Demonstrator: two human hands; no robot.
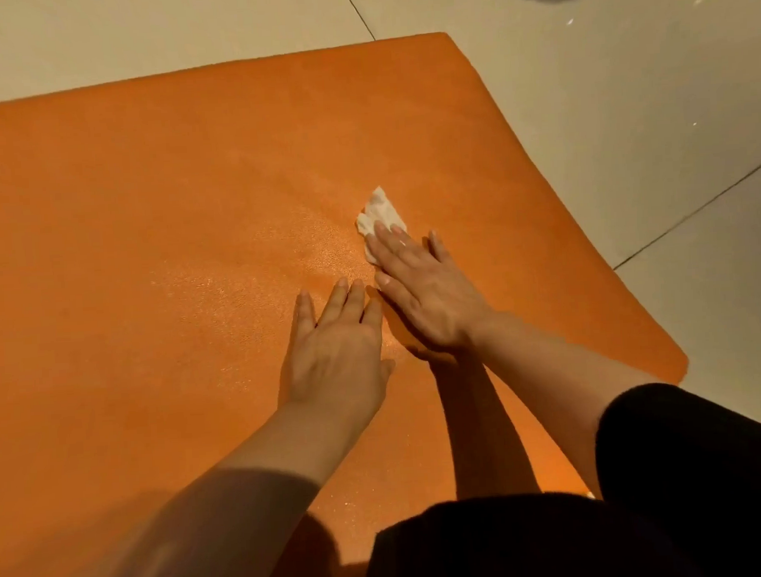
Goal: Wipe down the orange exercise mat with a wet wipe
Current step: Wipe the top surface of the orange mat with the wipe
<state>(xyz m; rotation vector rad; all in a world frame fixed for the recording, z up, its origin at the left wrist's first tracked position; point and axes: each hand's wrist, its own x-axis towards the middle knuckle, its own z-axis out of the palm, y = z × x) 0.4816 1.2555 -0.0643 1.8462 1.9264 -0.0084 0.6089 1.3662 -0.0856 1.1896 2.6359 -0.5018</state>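
On the pale tiled floor [624, 99], your orange mat [145, 212] lies flat and fills most of the view.

Your left hand [338, 356] rests palm-down on the mat with fingers straight and slightly spread; just beside it, your right hand [428, 299] presses the crumpled white wet wipe [379, 211] onto the mat under flat, straight fingers.

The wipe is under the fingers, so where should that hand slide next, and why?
Probably toward the mat's far corner. The right hand presses the wet wipe flat with straight fingers. The orange mat glistens near the left hand, while the stretch beyond the wipe looks dull, likely unwiped.
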